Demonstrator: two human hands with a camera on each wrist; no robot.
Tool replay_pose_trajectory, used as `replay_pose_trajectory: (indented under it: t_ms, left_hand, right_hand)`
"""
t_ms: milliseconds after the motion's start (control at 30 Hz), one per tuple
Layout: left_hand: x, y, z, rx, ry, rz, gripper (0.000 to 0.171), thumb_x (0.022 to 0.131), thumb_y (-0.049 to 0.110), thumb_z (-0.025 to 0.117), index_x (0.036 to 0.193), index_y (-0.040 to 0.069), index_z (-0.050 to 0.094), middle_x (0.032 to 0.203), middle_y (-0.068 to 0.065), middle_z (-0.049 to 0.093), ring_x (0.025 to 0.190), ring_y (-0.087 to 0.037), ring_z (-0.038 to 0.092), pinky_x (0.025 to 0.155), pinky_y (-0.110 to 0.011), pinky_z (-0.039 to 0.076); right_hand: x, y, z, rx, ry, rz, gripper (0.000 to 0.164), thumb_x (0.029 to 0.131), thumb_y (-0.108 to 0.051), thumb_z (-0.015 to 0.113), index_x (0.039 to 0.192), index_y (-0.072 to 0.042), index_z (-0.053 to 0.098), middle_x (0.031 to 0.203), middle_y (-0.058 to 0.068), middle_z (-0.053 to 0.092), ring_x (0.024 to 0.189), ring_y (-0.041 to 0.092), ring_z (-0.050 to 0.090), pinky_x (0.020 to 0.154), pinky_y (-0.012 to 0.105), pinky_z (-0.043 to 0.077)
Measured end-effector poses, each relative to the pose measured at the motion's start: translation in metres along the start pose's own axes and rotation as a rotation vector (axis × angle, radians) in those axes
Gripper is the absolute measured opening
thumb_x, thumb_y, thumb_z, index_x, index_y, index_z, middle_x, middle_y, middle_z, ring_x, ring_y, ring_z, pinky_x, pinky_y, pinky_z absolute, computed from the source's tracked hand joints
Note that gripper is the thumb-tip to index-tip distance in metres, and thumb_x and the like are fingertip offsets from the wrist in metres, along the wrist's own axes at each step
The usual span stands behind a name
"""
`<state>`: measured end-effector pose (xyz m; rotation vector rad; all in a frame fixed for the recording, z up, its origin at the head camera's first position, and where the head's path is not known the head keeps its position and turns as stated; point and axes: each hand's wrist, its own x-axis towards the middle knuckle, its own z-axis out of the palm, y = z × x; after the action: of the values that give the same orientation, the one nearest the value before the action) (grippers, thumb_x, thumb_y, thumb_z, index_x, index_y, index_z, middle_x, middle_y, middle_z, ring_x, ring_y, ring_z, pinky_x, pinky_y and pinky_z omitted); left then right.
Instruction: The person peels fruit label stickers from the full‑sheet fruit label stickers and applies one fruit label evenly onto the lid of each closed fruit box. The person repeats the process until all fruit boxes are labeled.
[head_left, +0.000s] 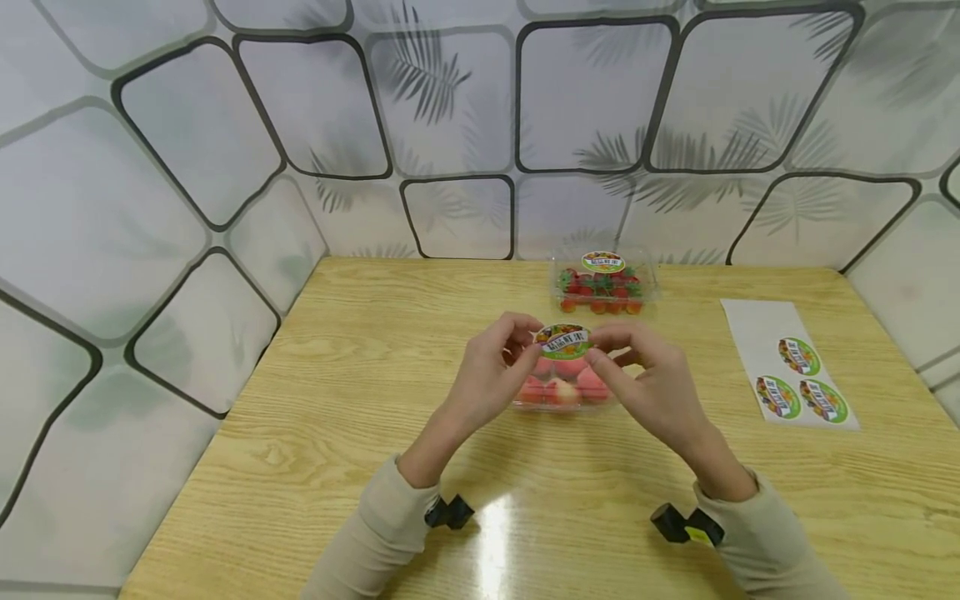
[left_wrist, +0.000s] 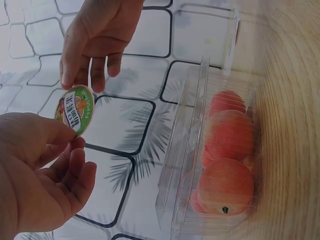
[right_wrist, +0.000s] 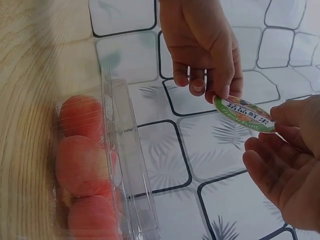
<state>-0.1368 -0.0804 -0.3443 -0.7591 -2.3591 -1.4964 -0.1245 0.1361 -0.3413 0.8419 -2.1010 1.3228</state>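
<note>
An oval fruit label sticker with green edging and printed characters is stretched between both hands. The left hand pinches its left end between thumb and fingers, while the right hand pinches the opposite end. Beneath the sticker, on the table, stands a clear plastic box of peaches, its lid down. In both wrist views the sticker is held apart from the box lid. The head view shows the hands partly covering the box.
Behind the peaches stands another clear box of strawberries, with a similar oval sticker on its lid. At the right of the wooden table lies a white backing sheet bearing three oval stickers. A patterned wall covering rises behind.
</note>
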Motion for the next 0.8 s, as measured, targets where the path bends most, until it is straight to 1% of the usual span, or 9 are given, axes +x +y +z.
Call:
replay_pose_trajectory:
  t_ms: [67,167,300,400,567,667,800]
  left_hand:
    - [0.0,-0.0002,0.0001,0.01,-0.009,0.024,0.016,0.097,0.002,0.06,0.112,0.003,0.063,0.09,-0.006,0.064,0.074,-0.013,0.056,0.063,-0.024,0.049]
    - [0.0001,-0.0007,0.0004,0.025,-0.015,0.049,0.014,0.097,0.002,0.061,0.11,0.003,0.065,0.09,-0.006,0.065,0.073,-0.012,0.057,0.063,-0.024,0.05]
    - [-0.0001,-0.0012,0.0009,0.035,-0.015,0.055,0.013,0.097,0.002,0.06,0.109,0.003,0.065,0.09,-0.006,0.065,0.073,-0.012,0.056,0.063,-0.024,0.049]
    - [-0.0002,-0.0013,0.0013,0.038,-0.009,0.054,0.013,0.097,0.001,0.06,0.109,0.003,0.065,0.091,-0.006,0.065,0.073,-0.012,0.055,0.062,-0.024,0.049]
    - [0.0006,-0.0023,0.0028,0.049,0.004,0.053,0.013,0.096,0.0,0.06,0.107,0.003,0.066,0.091,-0.006,0.064,0.073,-0.012,0.054,0.062,-0.024,0.049]
    - [0.0008,-0.0034,0.0036,0.056,0.001,0.051,0.014,0.096,0.001,0.061,0.108,0.003,0.066,0.092,-0.006,0.063,0.074,-0.012,0.054,0.063,-0.024,0.049]
    - [0.0015,-0.006,0.0047,0.047,-0.014,0.047,0.016,0.095,0.001,0.062,0.111,0.002,0.066,0.092,-0.006,0.062,0.075,-0.013,0.055,0.065,-0.024,0.049]
  right_hand:
    - [0.0,-0.0004,-0.0001,0.008,0.022,0.038,0.029,0.08,0.016,0.072,0.105,0.002,0.066,0.091,0.009,0.069,0.08,0.003,0.062,0.064,0.014,0.05]
    - [0.0001,0.0,-0.0008,0.021,0.043,0.092,0.032,0.083,0.015,0.07,0.112,0.003,0.063,0.086,0.008,0.069,0.074,0.001,0.062,0.062,0.014,0.05]
    - [0.0004,0.0016,-0.0022,-0.002,0.033,0.134,0.034,0.085,0.012,0.07,0.118,0.002,0.065,0.083,0.008,0.07,0.07,0.0,0.061,0.061,0.014,0.049]
    - [0.0,0.0031,-0.003,-0.04,0.008,0.144,0.029,0.085,0.009,0.072,0.112,0.001,0.071,0.084,0.008,0.071,0.071,0.0,0.06,0.06,0.014,0.049]
    - [-0.001,0.006,-0.0039,-0.059,-0.041,0.185,0.016,0.087,0.004,0.072,0.101,-0.002,0.074,0.086,0.007,0.072,0.072,0.001,0.061,0.06,0.018,0.051]
    - [-0.0015,0.0073,-0.0047,-0.068,-0.068,0.225,0.011,0.09,0.001,0.069,0.099,-0.003,0.073,0.085,0.006,0.072,0.072,0.002,0.061,0.06,0.021,0.052]
    - [-0.0015,0.0094,-0.0061,-0.089,-0.098,0.278,0.009,0.094,-0.003,0.067,0.101,-0.003,0.072,0.086,0.005,0.072,0.073,0.003,0.061,0.061,0.023,0.052]
